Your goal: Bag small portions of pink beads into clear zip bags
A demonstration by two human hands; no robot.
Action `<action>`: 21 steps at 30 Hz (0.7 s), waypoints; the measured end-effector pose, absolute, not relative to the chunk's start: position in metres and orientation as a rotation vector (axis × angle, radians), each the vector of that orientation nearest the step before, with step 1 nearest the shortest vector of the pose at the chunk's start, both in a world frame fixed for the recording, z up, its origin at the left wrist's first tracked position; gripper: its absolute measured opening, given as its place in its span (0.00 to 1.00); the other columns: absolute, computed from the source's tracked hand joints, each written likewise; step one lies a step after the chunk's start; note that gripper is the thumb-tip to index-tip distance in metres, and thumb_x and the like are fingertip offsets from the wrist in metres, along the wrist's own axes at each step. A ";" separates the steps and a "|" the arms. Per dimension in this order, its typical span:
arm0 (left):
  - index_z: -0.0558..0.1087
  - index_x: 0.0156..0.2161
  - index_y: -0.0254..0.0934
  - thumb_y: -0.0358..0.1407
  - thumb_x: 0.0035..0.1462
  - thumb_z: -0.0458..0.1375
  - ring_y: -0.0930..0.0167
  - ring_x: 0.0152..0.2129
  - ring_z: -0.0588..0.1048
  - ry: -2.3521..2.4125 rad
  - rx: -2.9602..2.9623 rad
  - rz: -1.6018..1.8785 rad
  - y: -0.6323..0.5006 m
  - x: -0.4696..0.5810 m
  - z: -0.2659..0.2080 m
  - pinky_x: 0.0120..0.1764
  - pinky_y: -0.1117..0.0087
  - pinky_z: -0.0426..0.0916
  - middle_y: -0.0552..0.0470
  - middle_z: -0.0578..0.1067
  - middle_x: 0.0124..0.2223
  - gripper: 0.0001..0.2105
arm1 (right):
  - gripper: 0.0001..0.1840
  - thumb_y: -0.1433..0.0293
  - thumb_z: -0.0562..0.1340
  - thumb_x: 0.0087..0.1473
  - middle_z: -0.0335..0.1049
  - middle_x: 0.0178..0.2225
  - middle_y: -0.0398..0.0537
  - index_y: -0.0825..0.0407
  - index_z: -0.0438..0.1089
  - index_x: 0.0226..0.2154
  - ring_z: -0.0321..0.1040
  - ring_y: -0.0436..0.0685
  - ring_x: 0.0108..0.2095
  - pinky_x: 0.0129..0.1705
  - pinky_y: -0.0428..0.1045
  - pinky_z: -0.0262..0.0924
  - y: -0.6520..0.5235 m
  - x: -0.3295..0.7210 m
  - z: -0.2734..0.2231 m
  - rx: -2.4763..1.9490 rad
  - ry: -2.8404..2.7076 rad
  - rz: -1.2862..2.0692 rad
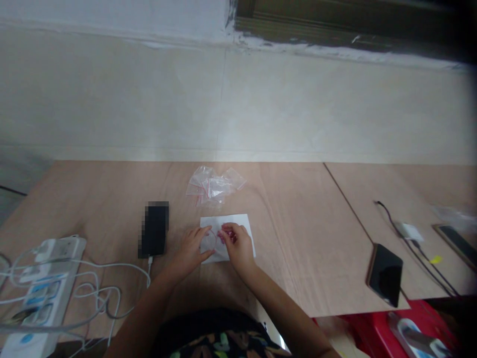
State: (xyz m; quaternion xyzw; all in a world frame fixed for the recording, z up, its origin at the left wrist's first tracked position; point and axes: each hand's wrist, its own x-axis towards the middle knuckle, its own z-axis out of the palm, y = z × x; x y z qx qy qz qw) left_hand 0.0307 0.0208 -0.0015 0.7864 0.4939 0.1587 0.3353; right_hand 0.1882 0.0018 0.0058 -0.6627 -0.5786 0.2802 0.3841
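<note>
Over white paper point(242, 220), right fingers point(228, 226) pinch reddish pieces point(232, 236), left fingers point(203, 231) spread apart.

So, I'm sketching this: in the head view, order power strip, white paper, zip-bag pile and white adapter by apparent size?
Power strip
White paper and zip-bag pile: too alike to rank
White adapter
</note>
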 end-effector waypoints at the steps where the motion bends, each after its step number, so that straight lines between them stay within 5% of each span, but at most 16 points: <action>1: 0.61 0.50 0.36 0.36 0.45 0.60 0.63 0.44 0.65 1.295 2.048 0.400 0.021 0.030 -0.001 0.47 0.60 0.59 0.45 0.67 0.46 0.25 | 0.06 0.71 0.56 0.50 0.69 0.30 0.47 0.52 0.67 0.32 0.62 0.55 0.33 0.37 0.50 0.55 0.007 0.191 0.001 -1.754 -1.496 0.660; 7: 0.61 0.50 0.37 0.34 0.45 0.60 0.63 0.45 0.64 1.319 2.012 0.376 0.020 0.028 0.003 0.48 0.60 0.58 0.45 0.67 0.46 0.25 | 0.04 0.73 0.58 0.47 0.68 0.30 0.55 0.54 0.69 0.26 0.58 0.60 0.38 0.37 0.51 0.52 0.038 0.195 -0.032 -2.073 -1.748 0.476; 21: 0.61 0.51 0.37 0.35 0.46 0.59 0.63 0.45 0.64 1.322 2.003 0.352 0.021 0.028 -0.001 0.48 0.60 0.58 0.45 0.67 0.46 0.25 | 0.06 0.74 0.58 0.47 0.69 0.29 0.56 0.54 0.70 0.25 0.58 0.61 0.36 0.36 0.52 0.49 0.038 0.197 -0.035 -2.095 -1.751 0.469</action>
